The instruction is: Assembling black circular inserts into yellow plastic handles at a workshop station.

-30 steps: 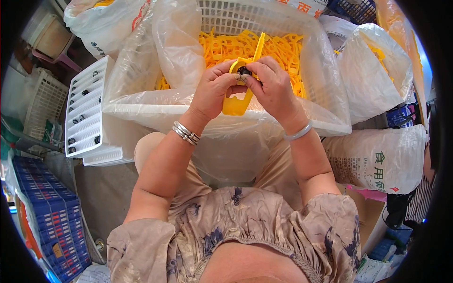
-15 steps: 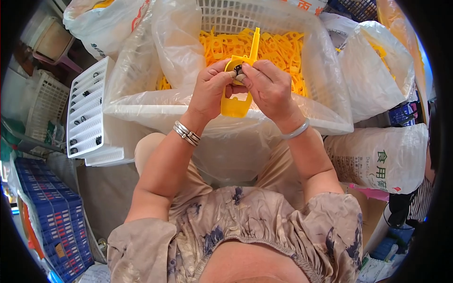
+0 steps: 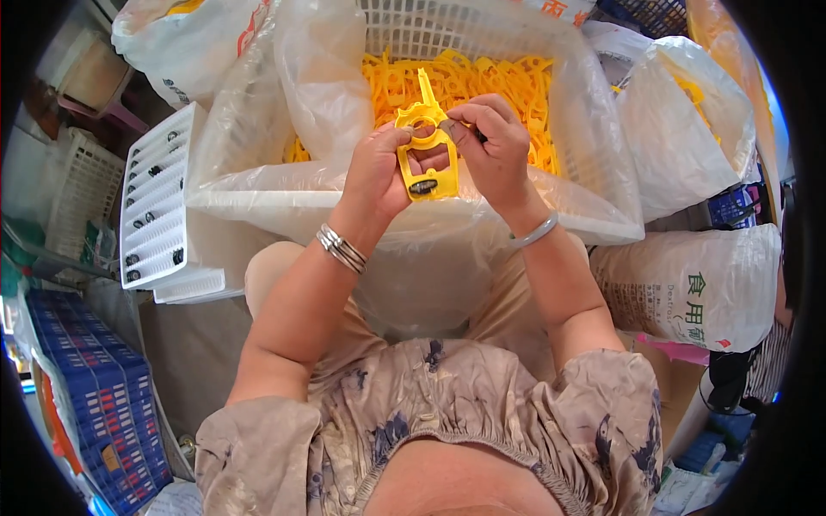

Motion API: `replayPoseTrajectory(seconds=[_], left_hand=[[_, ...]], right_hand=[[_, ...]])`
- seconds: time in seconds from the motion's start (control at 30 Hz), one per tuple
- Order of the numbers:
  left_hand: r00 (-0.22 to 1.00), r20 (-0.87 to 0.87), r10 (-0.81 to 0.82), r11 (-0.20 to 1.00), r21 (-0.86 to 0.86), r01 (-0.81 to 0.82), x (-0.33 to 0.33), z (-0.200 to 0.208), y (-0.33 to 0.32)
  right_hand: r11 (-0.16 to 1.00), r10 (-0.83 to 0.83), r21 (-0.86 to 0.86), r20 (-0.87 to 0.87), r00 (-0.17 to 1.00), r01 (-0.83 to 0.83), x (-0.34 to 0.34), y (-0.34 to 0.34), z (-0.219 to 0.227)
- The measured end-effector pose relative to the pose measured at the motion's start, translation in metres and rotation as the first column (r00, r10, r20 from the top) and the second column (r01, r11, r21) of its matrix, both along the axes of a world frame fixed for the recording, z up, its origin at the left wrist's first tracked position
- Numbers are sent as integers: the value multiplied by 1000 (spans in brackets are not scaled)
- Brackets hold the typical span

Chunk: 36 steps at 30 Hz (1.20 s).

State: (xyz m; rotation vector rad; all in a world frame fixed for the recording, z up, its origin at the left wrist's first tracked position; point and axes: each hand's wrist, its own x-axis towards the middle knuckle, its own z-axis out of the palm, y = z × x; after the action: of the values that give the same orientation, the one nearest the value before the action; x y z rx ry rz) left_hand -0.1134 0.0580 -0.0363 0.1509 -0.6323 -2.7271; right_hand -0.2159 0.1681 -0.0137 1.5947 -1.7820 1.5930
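Observation:
My left hand (image 3: 379, 166) is closed on a yellow plastic frame (image 3: 446, 185), gripping its left side. The piece has a narrow stem pointing away from me, a ring in the middle and a square opening below it. A black oval part (image 3: 422, 187) sits in the near end of the frame. My right hand (image 3: 496, 146) is closed at the right of the ring, its thumb by the rim. A small black piece (image 3: 480, 136) shows between its bent fingers, mostly hidden. Below the hands is a plastic-lined white basket (image 3: 598, 163) holding many yellow pieces (image 3: 508, 82).
On the left stands a white ribbed tray (image 3: 159, 202) with several small black parts in its rows. A blue crate (image 3: 99, 396) is at lower left. To the right are an open white bag (image 3: 688, 129) with yellow pieces and a full printed sack (image 3: 688, 288).
The yellow frame has been turned and lowered, so its other side with the black oval part shows. My right fingers have shifted from the ring's middle to its right, with a small black piece.

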Motion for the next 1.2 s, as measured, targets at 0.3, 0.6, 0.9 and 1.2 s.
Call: replayPoseTrajectory(seconds=[0.3,0.6,0.9,1.2], left_hand=[[986,102,134,989,48,-139,1,8,-8],[993,108,-38,986,-154,55,8,16,-4],[951,198,-236,972,59,229,10,11,-11],[903,100,-418,909,43,415,11,8,-7]], right_hand=[[839,402,364,85,912,-404,7,10,17],[723,499,521,61,864,-454,3,14,19],[806,283,310,547,788,-504,-12,13,8],[739,388,165,689,612,-654,-17,13,11]])
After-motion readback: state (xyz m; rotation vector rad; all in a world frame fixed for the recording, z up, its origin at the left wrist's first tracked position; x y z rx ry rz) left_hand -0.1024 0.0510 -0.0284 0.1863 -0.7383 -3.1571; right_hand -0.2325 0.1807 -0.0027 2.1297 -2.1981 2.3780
